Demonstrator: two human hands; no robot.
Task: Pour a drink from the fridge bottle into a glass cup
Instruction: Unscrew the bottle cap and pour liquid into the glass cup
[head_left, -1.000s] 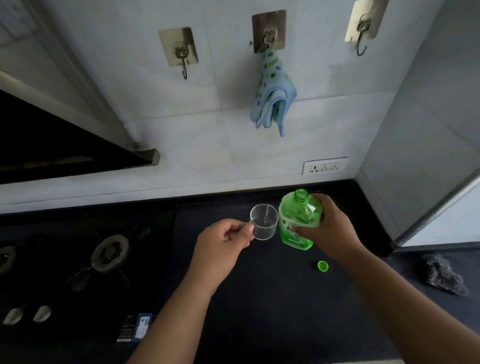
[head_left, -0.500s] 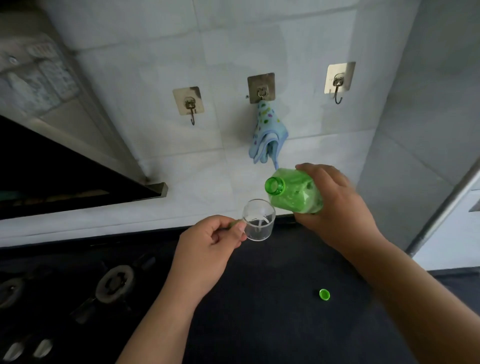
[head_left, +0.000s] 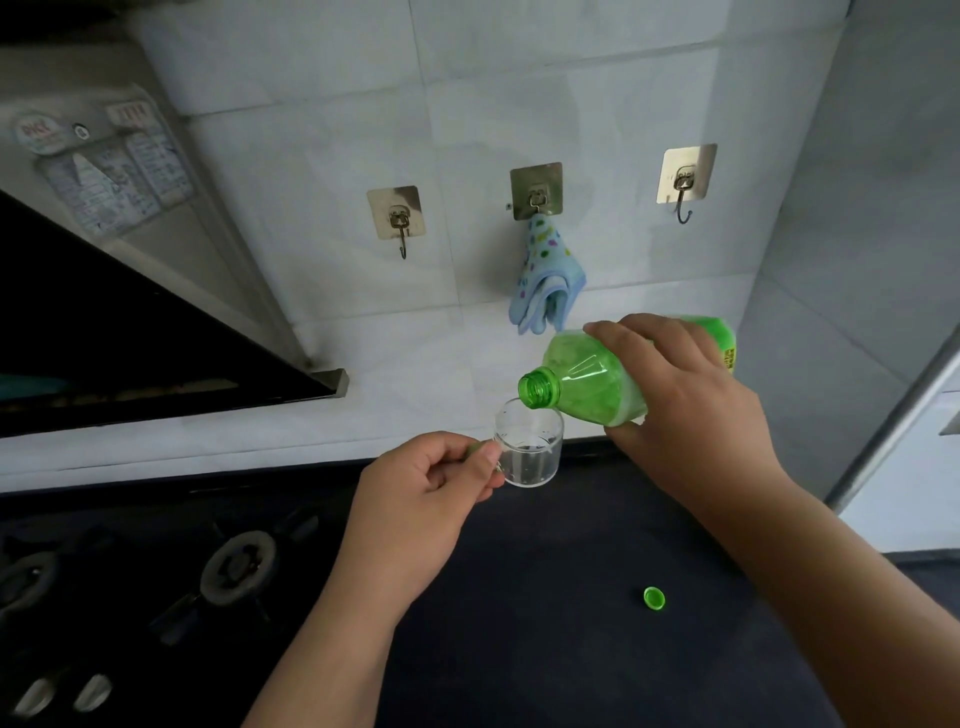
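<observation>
Right hand (head_left: 691, 415) wraps the tilted green bottle (head_left: 587, 384), its open mouth right at the rim of the glass cup (head_left: 530, 452). Left hand (head_left: 426, 499) pinches the cup's handle, holding it by the back edge of the dark countertop (head_left: 545, 649). Some clear liquid shows in the cup. Open counter spreads toward the camera, and the green cap (head_left: 654, 597) lies there, well apart. A gas burner (head_left: 238, 569) sits left under the range hood (head_left: 130, 338). A blue dotted cloth (head_left: 545, 280) hangs from the middle of 3 wall hooks, just above the bottle.

Cup (head_left: 530, 452) handle mostly hidden in left hand (head_left: 421, 499); bottle (head_left: 587, 384) label mostly under right hand (head_left: 691, 410), txt unreadable; stove (head_left: 234, 569) cut off at left/btm edges.
</observation>
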